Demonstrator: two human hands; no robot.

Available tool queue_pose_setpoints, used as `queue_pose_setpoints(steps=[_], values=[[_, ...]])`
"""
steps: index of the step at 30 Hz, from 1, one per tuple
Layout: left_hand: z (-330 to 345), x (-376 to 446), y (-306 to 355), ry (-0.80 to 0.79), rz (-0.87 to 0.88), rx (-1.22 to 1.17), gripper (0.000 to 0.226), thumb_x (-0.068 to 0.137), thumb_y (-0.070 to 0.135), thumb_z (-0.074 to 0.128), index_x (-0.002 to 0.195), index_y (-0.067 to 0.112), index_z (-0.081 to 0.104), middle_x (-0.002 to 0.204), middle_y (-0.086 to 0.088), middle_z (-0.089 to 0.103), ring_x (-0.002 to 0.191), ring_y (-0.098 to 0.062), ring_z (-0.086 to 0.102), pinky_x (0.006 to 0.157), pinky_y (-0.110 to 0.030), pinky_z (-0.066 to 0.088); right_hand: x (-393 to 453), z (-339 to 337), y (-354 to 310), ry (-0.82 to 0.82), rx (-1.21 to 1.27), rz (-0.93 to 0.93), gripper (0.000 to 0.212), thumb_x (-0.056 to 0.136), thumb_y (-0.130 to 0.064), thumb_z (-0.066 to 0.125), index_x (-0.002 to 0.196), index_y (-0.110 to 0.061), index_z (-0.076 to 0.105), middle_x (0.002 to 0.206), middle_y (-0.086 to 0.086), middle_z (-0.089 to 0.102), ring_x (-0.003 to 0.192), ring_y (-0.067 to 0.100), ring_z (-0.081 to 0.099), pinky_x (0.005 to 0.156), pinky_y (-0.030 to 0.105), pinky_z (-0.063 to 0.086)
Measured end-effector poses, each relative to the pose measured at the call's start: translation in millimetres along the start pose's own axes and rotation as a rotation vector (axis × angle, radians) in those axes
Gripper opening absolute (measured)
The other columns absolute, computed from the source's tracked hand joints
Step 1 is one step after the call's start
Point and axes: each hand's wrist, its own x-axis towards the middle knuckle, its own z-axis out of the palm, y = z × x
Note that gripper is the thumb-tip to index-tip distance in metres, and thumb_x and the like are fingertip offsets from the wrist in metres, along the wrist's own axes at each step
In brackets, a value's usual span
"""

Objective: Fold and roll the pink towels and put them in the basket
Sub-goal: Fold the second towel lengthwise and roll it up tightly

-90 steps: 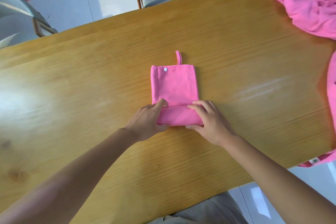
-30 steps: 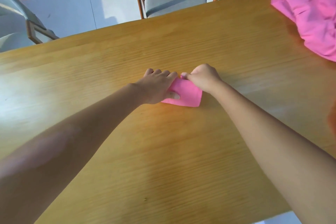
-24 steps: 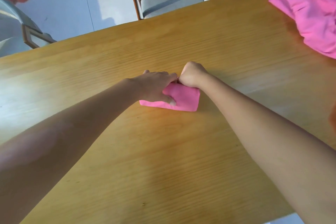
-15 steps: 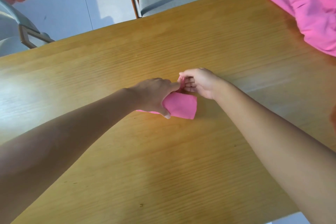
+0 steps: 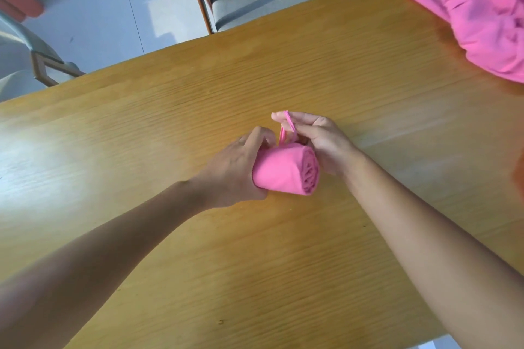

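Your left grip (image 5: 232,170) wrapped the rolled pink towel (image 5: 283,171) mid-surface (image 5: 170,235), your right grip (image 5: 317,136) pinched its loop (image 5: 289,125), no legible writing

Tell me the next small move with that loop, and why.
Probably stretch the loop over the roll's open end to bind it. The left hand grips the rolled towel just above the table, the right hand holds the loop pulled up from it, and nothing yet keeps the roll from unwinding.
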Motion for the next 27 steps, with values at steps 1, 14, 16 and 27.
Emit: queue_pose_setpoints(steps=[1,14,16,27], values=[[0.5,-3.5,7.0,0.034,-0.031,-0.105,0.076,0.056,0.024,0.082,0.117,0.035,0.038,0.111,0.017,0.052,0.100,-0.006,0.054,0.071,-0.018,0.043,-4.0,-0.3,-5.5,0.009,-0.011,-0.020,0.029,0.095,-0.005,0.063,0.124,-0.005,0.068,0.129,0.004,0.068,0.077,0.003,0.067,0.068,0.017,0.053],[-17.6,-24.7,60.9,-0.166,0.018,-0.095,0.086,0.061,0.023,0.083,0.130,0.050,0.039,0.124,0.024,0.039,0.110,-0.002,0.053,0.079,-0.036,0.057,-61.5,10.9,-35.6,-0.241,0.205,-0.152,0.034,0.096,-0.009,0.054,0.126,0.007,0.057,0.136,0.023,0.059,0.129,0.033,0.057,0.103,0.034,0.050],[-19.7,-30.0,72.0,-0.152,0.065,-0.040,0.086,0.061,0.028,0.080,0.132,0.050,0.037,0.131,0.026,0.037,0.115,-0.003,0.051,0.077,-0.038,0.057,-66.8,15.5,-34.0,-0.155,0.222,-0.161,0.034,0.092,-0.014,0.058,0.120,0.005,0.061,0.130,0.021,0.064,0.124,0.031,0.061,0.097,0.029,0.053],[-36.3,-55.4,90.1,-0.219,-0.132,-0.702,0.079,0.068,0.004,0.085,0.131,0.040,0.054,0.122,0.002,0.068,0.113,-0.019,0.066,0.089,-0.037,0.058,-88.5,36.2,-38.2,-0.010,-0.571,-0.263,0.031,0.087,-0.022,0.077,0.118,-0.019,0.073,0.116,0.000,0.074,0.106,0.009,0.069,0.094,0.031,0.056]])
